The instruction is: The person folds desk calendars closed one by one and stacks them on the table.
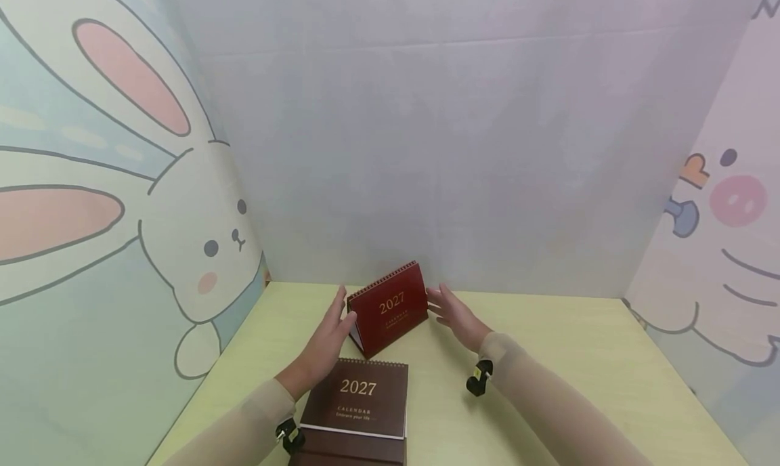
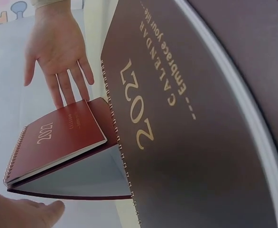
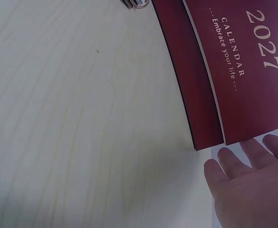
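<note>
A red 2027 desk calendar (image 1: pixel 390 310) stands propped like a tent near the back of the table, turned at an angle. My left hand (image 1: pixel 323 344) is beside its left end, fingers straight. At its right end is my right hand (image 1: pixel 457 315), fingers extended, with the fingertips right at the cover's edge in the right wrist view. A brown 2027 desk calendar (image 1: pixel 359 398) stands closer to me, below the red one and partly behind my left wrist. The left wrist view shows the red calendar's open end and its pale inside (image 2: pixel 91 173).
The pale wooden table (image 1: pixel 548 357) meets a plain light wall (image 1: pixel 439 147) just behind the red calendar. Side walls carry a cartoon rabbit (image 1: pixel 195 229) on the left and another cartoon animal (image 1: pixel 731 249) on the right. Each wrist wears a small black device (image 1: pixel 479 378).
</note>
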The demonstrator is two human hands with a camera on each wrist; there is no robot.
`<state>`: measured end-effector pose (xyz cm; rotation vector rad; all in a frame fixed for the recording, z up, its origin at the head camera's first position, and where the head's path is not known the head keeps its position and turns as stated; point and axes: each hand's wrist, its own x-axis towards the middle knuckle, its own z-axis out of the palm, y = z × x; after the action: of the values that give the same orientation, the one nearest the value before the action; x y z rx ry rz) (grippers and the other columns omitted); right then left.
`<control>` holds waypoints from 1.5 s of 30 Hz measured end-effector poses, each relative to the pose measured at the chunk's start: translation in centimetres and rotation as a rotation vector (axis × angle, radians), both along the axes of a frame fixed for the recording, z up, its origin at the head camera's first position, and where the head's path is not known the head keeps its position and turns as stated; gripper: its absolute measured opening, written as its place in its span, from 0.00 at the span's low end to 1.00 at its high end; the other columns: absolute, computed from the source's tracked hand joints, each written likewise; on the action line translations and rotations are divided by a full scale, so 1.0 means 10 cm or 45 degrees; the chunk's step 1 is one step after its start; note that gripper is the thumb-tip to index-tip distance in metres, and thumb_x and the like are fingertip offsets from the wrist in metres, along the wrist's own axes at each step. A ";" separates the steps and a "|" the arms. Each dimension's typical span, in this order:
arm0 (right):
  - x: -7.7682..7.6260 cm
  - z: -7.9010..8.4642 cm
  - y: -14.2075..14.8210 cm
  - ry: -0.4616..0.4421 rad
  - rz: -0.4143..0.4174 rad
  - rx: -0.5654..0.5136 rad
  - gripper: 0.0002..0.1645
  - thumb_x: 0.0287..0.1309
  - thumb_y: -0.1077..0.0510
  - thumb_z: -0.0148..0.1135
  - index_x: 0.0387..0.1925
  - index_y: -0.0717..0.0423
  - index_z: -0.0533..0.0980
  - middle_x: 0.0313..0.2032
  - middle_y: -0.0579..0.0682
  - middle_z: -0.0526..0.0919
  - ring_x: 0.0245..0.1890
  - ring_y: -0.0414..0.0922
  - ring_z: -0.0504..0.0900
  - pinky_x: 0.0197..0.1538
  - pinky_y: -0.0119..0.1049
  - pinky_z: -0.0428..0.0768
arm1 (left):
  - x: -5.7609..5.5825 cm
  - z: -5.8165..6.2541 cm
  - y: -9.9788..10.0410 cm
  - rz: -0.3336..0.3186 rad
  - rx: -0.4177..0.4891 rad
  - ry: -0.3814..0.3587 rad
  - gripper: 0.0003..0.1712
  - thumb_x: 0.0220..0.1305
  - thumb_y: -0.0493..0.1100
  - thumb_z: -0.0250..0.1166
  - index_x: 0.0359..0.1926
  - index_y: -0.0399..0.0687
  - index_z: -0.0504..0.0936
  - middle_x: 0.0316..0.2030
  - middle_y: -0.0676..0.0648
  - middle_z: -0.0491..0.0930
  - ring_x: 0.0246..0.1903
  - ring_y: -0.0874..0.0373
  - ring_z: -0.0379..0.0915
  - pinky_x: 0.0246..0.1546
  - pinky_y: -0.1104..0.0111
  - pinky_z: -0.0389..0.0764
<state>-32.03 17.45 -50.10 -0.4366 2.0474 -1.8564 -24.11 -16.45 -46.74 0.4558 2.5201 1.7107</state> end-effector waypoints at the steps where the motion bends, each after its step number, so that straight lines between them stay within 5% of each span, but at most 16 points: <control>1: 0.00 0.00 0.00 -0.002 -0.005 0.001 0.53 0.96 0.28 0.17 0.98 0.60 0.43 0.98 0.63 0.47 0.98 0.71 0.46 0.98 0.72 0.42 | -0.01 0.00 0.00 0.019 -0.011 0.006 0.49 0.98 0.60 0.47 0.99 0.51 0.31 1.00 0.41 0.33 0.99 0.32 0.30 0.95 0.29 0.43; 11: 0.00 -0.05 0.02 -0.006 -0.028 0.029 0.54 0.96 0.27 0.20 0.98 0.61 0.43 0.97 0.65 0.48 0.97 0.72 0.46 0.98 0.72 0.44 | -0.14 -0.05 0.08 0.188 -0.134 -0.037 0.58 0.89 0.59 0.68 0.99 0.47 0.43 0.97 0.34 0.49 0.95 0.26 0.52 0.89 0.26 0.64; 21: 0.00 -0.08 0.02 -0.017 -0.043 0.049 0.54 0.96 0.27 0.22 0.98 0.62 0.43 0.97 0.65 0.48 0.97 0.71 0.46 0.98 0.70 0.45 | -0.28 -0.07 0.16 0.235 -0.199 0.005 0.40 0.89 0.53 0.70 0.88 0.43 0.68 0.80 0.37 0.82 0.82 0.35 0.79 0.82 0.31 0.80; 31: 0.00 -0.07 0.01 -0.023 -0.057 0.076 0.50 0.98 0.31 0.26 0.97 0.62 0.45 0.97 0.66 0.49 0.97 0.72 0.47 0.98 0.71 0.47 | -0.31 -0.06 0.16 0.269 -0.302 0.068 0.27 0.90 0.46 0.69 0.78 0.38 0.77 0.70 0.35 0.89 0.70 0.38 0.90 0.69 0.42 0.94; 41: 0.03 -0.05 0.00 -0.011 -0.044 0.102 0.45 0.98 0.35 0.30 0.97 0.56 0.53 0.97 0.64 0.51 0.97 0.72 0.49 0.98 0.72 0.49 | -0.30 -0.07 0.17 0.278 -0.349 0.096 0.26 0.90 0.47 0.70 0.78 0.40 0.79 0.67 0.38 0.91 0.64 0.44 0.92 0.65 0.45 0.95; 45: 0.04 -0.07 0.00 -0.011 -0.055 0.135 0.45 0.97 0.38 0.39 0.97 0.57 0.52 0.98 0.62 0.49 0.97 0.70 0.50 0.98 0.71 0.51 | -0.31 -0.07 0.15 0.277 -0.351 0.108 0.26 0.89 0.46 0.70 0.77 0.39 0.79 0.66 0.37 0.91 0.63 0.44 0.93 0.64 0.46 0.96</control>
<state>-31.67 17.42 -50.75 -0.3584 2.1532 -1.7607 -27.21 -14.96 -47.41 0.2462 2.9032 1.3941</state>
